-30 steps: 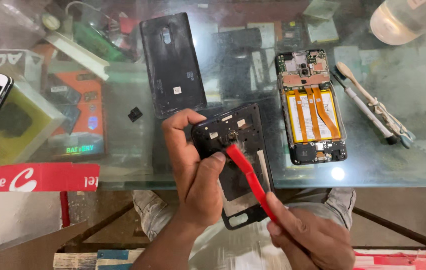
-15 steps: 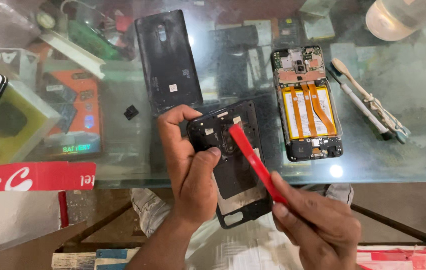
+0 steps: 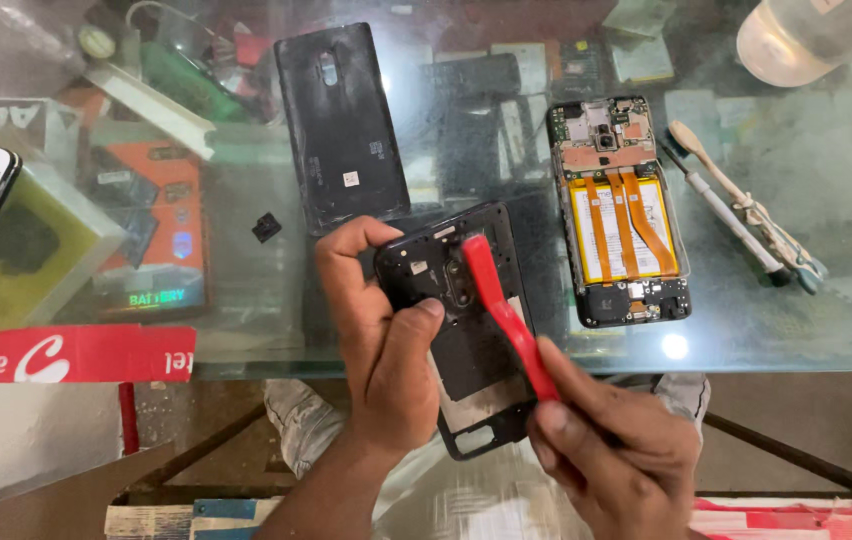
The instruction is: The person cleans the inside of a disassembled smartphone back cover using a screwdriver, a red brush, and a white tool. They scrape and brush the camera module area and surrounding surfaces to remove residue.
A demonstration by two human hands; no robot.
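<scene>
Left hand [image 3: 386, 350] grips a black phone frame [image 3: 466, 330] by its upper left edge. Right hand [image 3: 616, 460] pinches a red pry tool [image 3: 501, 310], its tip against the frame's top.

Glass desk [image 3: 796, 310], scuffed, with a bright light glare [image 3: 675, 346]. Dark frame bars [image 3: 196, 440] below; brown floor [image 3: 806, 420].

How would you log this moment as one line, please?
left hand: holds black frame | right hand: red pry tool tip on frame | open phone, back cover on glass table
</scene>
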